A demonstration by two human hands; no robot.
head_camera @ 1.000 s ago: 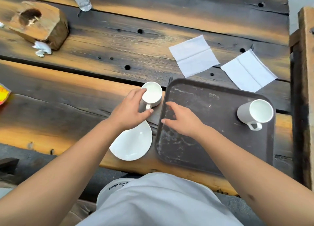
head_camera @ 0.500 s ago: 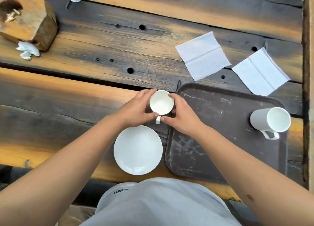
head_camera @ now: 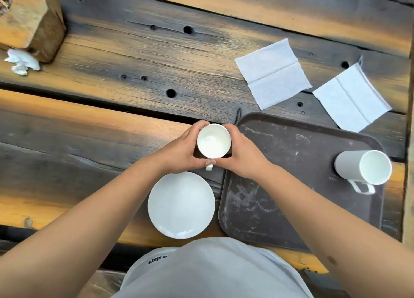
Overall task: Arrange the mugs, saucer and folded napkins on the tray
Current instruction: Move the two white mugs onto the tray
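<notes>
Both mugs [head_camera: 214,141] [head_camera: 363,167] are plain white, like the saucer [head_camera: 181,204] and creased napkins [head_camera: 272,72] [head_camera: 351,97]. The tray [head_camera: 302,181] is dark brown with pale scuffs; the bench [head_camera: 134,58] streaks orange and charcoal.

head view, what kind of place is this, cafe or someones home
Probably a rustic cafe or outdoor eatery, though a home isn't ruled out: a rough plank table, a worn serving tray, and plain white mugs with paper napkins.

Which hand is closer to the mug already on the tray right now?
Right. The right hand grips the other mug at the tray's left edge, with bare tray between it and the far-right mug; the left hand is further left.
</notes>
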